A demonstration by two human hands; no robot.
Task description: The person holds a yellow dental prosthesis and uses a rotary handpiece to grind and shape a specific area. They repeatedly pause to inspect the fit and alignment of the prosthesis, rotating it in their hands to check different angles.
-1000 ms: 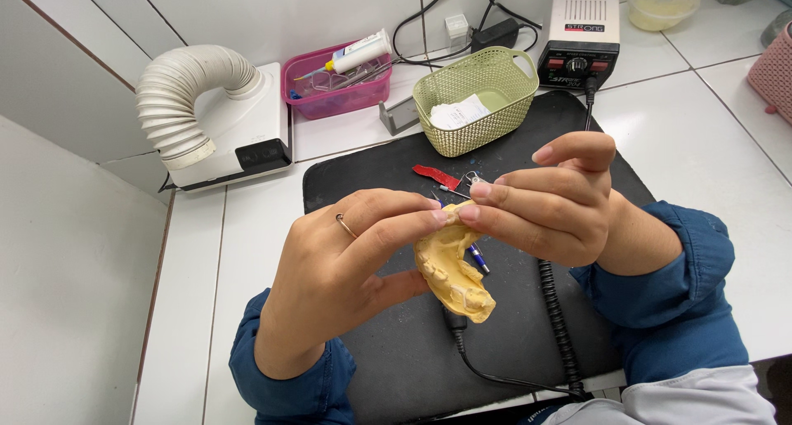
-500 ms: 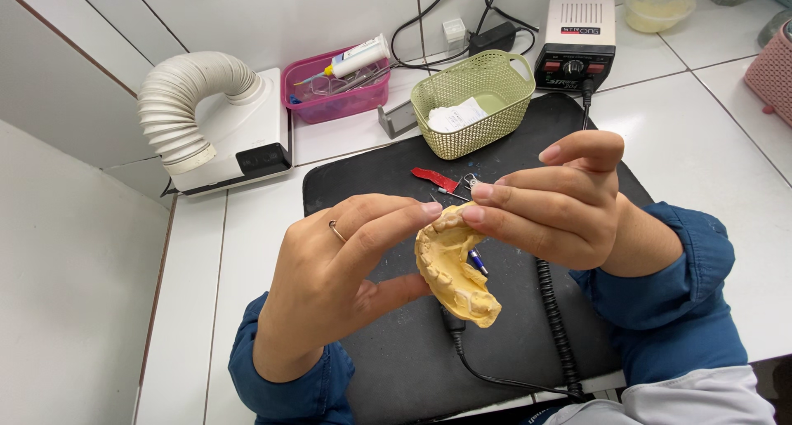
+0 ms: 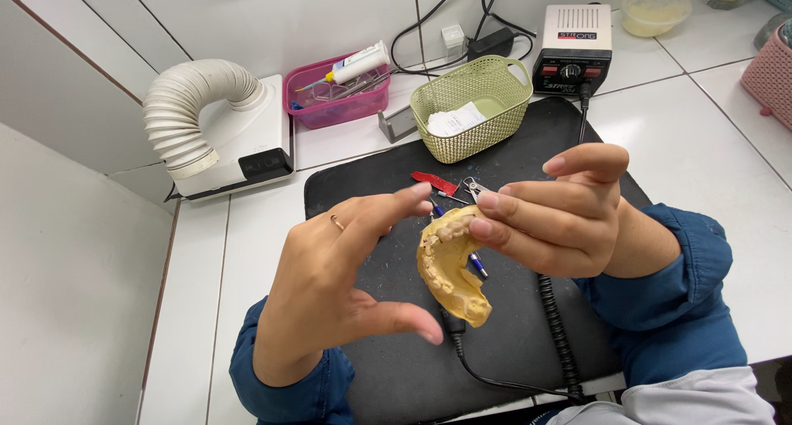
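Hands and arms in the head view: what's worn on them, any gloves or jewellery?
No gloves: left hand and right hand are bare. A thin ring sits on a left finger. Both arms wear dark blue long sleeves, bunched at the wrists.

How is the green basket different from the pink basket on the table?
The green basket is bigger and stands nearer the hands; the pink basket is smaller and sits farther back by the wall. The green basket holds folded white paper, while the pink basket holds a white tube and thin tools. Both are open-topped and rest on the white counter.
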